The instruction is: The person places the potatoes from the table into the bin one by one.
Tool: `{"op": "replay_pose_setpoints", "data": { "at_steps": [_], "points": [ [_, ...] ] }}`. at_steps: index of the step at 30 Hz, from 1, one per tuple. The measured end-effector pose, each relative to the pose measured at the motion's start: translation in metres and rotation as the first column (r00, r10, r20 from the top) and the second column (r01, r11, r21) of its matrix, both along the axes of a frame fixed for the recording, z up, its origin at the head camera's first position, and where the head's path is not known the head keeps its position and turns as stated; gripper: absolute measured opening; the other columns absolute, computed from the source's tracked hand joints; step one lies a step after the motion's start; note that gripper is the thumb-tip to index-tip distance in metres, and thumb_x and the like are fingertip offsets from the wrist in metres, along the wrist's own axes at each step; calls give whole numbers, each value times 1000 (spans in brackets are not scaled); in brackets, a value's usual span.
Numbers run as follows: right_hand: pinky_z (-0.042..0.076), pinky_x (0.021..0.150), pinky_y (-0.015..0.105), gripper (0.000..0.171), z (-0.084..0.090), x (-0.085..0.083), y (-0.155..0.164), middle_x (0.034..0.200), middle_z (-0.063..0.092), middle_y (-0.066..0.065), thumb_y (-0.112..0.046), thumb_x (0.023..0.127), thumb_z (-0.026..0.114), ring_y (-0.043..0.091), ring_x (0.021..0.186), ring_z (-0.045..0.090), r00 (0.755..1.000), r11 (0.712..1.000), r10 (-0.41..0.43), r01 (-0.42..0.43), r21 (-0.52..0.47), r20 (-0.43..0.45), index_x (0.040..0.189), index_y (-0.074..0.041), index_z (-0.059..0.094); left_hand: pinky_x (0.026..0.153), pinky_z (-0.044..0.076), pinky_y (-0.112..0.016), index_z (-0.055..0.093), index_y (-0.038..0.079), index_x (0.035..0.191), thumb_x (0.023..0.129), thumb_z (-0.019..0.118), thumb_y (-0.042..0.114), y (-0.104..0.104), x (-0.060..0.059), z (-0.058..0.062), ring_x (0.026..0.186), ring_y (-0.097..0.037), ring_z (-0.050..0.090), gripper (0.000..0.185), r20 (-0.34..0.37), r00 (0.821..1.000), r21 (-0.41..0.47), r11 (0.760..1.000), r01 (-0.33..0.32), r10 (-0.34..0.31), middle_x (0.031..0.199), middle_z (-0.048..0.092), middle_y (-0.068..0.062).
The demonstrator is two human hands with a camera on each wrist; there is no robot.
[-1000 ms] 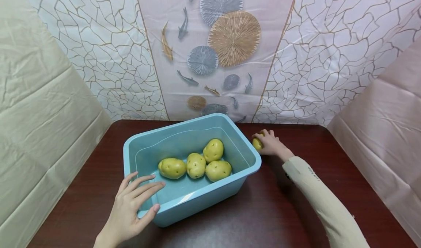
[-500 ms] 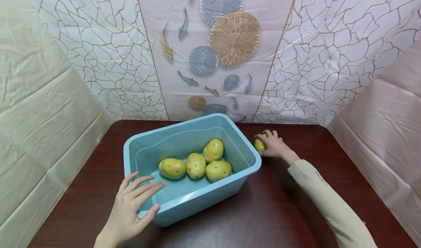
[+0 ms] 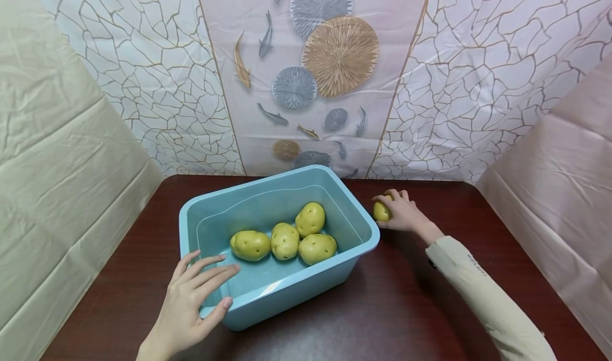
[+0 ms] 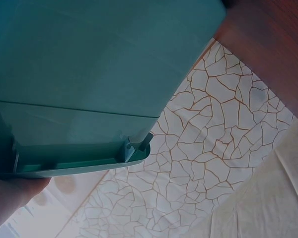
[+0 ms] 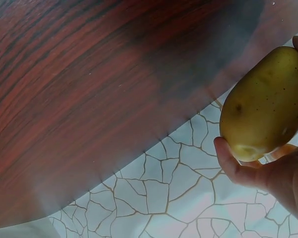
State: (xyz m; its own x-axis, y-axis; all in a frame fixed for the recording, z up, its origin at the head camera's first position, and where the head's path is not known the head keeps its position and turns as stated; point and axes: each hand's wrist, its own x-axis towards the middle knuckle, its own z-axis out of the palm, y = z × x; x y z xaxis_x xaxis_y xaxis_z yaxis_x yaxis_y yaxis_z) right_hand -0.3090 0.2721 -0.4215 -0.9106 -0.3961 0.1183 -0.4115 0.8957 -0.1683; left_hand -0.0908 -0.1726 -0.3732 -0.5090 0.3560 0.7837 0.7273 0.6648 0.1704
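A yellow potato [image 3: 381,211] is gripped by my right hand [image 3: 401,213], just beyond the right end of a light blue plastic bin [image 3: 282,286]. The right wrist view shows the thumb and fingers around the potato [image 5: 265,104], with dark tabletop beside it. My left hand [image 3: 186,300] rests at the bin's near left corner, fingers spread and nearly straight over the rim. From the left wrist camera, the underside of the rim [image 4: 89,168] appears with part of the hand [image 4: 15,193] against it. Inside the bin lie several more potatoes [image 3: 285,241], grouped toward the right.
The bin stands at an angle on a dark red-brown wooden table [image 3: 397,308]. Behind the table hangs a patterned cloth [image 3: 430,132] with crackle lines, discs and fish. Plain beige cloth [image 3: 67,191] closes off the left side, and similar cloth [image 3: 554,191] the right.
My right hand has shifted slightly to the right with the potato, a little farther from the bin. The left hand, the bin and the potatoes inside it look unchanged.
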Motion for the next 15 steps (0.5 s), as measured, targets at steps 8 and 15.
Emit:
{"op": "replay_pose_setpoints", "data": {
  "at_steps": [8, 15],
  "points": [
    [40, 61, 47, 63, 2, 4, 6, 121, 41, 21, -38, 67, 71, 39, 101, 35, 999, 1000, -8, 8, -11, -33, 122, -16, 51, 102, 21, -38, 65, 18, 108, 88, 46, 40, 0, 0, 0, 101, -19, 55, 35, 9, 1000, -1, 1000, -8, 8, 95, 68, 3],
    [40, 63, 48, 63, 4, 9, 12, 121, 41, 19, -40, 67, 71, 40, 101, 35, 999, 1000, -17, 16, -21, -44, 122, -16, 51, 102, 21, -38, 65, 18, 108, 88, 45, 40, 0, 0, 0, 101, -19, 55, 36, 6, 1000, 0, 1000, -7, 7, 96, 68, 3]
  ]
}}
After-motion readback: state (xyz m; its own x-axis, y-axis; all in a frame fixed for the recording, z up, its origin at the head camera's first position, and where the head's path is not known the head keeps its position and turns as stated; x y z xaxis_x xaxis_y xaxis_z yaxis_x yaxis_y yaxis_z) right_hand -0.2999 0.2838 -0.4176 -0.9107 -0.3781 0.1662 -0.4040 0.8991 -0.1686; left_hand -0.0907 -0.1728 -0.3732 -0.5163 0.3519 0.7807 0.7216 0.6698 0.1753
